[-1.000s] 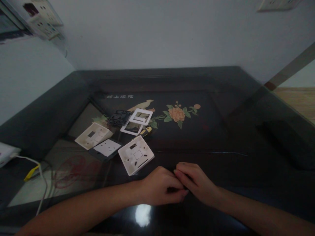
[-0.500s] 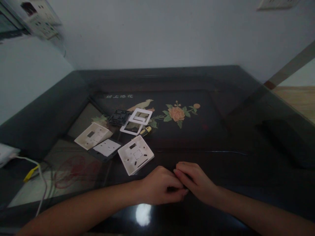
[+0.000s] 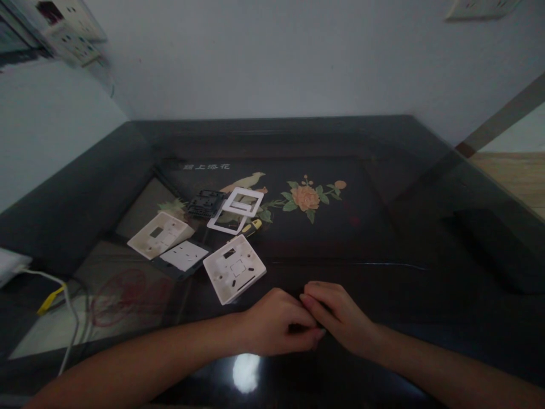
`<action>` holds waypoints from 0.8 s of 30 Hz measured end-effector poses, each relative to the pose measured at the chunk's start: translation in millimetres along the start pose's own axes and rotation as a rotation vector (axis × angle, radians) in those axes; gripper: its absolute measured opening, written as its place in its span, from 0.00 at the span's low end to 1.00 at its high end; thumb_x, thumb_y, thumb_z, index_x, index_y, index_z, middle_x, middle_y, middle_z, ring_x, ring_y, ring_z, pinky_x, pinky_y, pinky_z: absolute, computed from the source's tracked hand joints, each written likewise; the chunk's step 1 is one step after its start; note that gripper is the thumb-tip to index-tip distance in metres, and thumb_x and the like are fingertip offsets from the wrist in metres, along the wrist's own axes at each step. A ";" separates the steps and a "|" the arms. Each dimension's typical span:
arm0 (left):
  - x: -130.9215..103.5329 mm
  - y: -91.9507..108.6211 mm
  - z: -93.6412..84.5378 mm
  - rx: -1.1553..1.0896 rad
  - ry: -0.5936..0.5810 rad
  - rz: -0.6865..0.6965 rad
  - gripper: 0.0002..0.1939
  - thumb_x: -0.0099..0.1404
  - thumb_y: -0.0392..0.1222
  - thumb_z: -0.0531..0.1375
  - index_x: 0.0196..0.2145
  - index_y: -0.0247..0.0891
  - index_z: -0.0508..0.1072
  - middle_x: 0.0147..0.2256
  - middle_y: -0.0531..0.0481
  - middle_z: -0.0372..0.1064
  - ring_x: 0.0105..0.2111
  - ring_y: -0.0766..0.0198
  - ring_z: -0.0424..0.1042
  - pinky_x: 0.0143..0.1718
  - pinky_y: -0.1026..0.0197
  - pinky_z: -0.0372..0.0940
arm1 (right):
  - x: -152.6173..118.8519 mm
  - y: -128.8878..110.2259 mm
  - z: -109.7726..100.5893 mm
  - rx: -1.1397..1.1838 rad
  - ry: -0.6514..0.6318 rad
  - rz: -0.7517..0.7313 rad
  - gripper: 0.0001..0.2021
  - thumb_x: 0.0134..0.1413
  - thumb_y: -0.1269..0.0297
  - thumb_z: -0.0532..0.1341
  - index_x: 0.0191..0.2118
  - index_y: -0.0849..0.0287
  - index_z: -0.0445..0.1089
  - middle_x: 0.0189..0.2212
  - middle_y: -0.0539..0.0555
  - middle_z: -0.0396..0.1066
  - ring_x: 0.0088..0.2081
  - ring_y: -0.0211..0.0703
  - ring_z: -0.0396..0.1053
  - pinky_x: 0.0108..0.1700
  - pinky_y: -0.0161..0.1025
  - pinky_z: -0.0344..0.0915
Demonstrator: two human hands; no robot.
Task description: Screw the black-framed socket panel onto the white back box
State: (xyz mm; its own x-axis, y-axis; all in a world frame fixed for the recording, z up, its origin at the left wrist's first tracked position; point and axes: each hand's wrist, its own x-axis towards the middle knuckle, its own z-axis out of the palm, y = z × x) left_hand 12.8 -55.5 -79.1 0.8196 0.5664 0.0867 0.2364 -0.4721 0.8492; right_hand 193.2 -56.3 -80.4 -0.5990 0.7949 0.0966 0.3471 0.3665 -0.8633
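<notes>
My left hand (image 3: 283, 322) rests low over the dark table, its fingers curled closed with no object visible in them. My right hand (image 3: 338, 318) meets it fingertip to fingertip, also closed and showing nothing held. Just beyond the left hand lies a white socket back box (image 3: 235, 270), open side up. Left of it are a second white back box (image 3: 160, 236), tilted, and a white socket faceplate (image 3: 184, 255) on a dark base. Two white cover frames (image 3: 230, 221) overlap behind, beside a black socket module (image 3: 206, 203). A yellow-and-black screwdriver handle (image 3: 251, 228) lies partly under the frames.
The glossy dark table (image 3: 340, 358) has an inlaid bird and flower. A white cable (image 3: 76, 318) with a yellow tag runs from a white device (image 3: 12, 266) at the left. A black flat object (image 3: 496, 247) lies at the right. Wall sockets (image 3: 483, 8) are above.
</notes>
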 end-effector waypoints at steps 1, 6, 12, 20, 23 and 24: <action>-0.1 -0.6 0.4 0.003 0.000 0.000 0.14 0.67 0.37 0.59 0.23 0.34 0.76 0.19 0.52 0.71 0.21 0.70 0.70 0.24 0.71 0.60 | 0.1 -0.1 0.0 -0.001 0.000 -0.001 0.20 0.69 0.59 0.47 0.23 0.56 0.54 0.21 0.46 0.57 0.24 0.35 0.58 0.27 0.36 0.52; 0.1 -1.4 1.2 0.014 0.000 -0.002 0.15 0.67 0.37 0.59 0.23 0.34 0.75 0.20 0.52 0.71 0.21 0.70 0.69 0.24 0.71 0.60 | 0.8 -1.6 -0.7 0.000 -0.003 -0.004 0.21 0.70 0.58 0.47 0.23 0.56 0.53 0.21 0.46 0.57 0.24 0.35 0.58 0.27 0.36 0.52; 0.8 1.1 -0.7 0.015 -0.003 -0.001 0.14 0.66 0.36 0.60 0.23 0.34 0.75 0.20 0.53 0.72 0.21 0.71 0.69 0.24 0.71 0.59 | 1.2 -1.6 -0.7 0.002 -0.010 -0.004 0.21 0.69 0.59 0.47 0.23 0.56 0.54 0.21 0.46 0.57 0.24 0.35 0.58 0.27 0.36 0.52; 1.6 1.9 -1.4 0.035 -0.001 0.005 0.14 0.66 0.36 0.61 0.22 0.34 0.74 0.19 0.53 0.70 0.20 0.71 0.68 0.23 0.70 0.58 | 1.6 -1.3 -0.6 0.002 -0.005 -0.008 0.21 0.70 0.58 0.47 0.23 0.56 0.54 0.21 0.46 0.57 0.24 0.35 0.58 0.27 0.36 0.52; 1.1 2.6 -1.8 0.038 -0.002 -0.001 0.14 0.66 0.35 0.60 0.22 0.34 0.75 0.19 0.53 0.70 0.21 0.70 0.68 0.23 0.70 0.59 | 2.0 -1.6 -0.9 0.004 0.002 -0.006 0.21 0.70 0.57 0.47 0.23 0.56 0.54 0.21 0.46 0.57 0.24 0.35 0.58 0.27 0.36 0.52; 0.9 2.7 -1.8 0.038 -0.003 -0.004 0.14 0.66 0.35 0.60 0.23 0.34 0.75 0.20 0.53 0.71 0.21 0.70 0.69 0.24 0.70 0.59 | 2.0 -1.7 -1.1 0.005 0.004 -0.005 0.21 0.70 0.57 0.47 0.23 0.56 0.54 0.20 0.46 0.57 0.24 0.35 0.57 0.27 0.36 0.52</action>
State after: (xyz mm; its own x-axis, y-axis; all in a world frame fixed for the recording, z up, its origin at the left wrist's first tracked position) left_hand 13.2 -55.0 -75.8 0.8199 0.5667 0.0816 0.2598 -0.4952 0.8291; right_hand 192.2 -54.8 -78.3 -0.5974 0.7953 0.1030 0.3404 0.3677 -0.8654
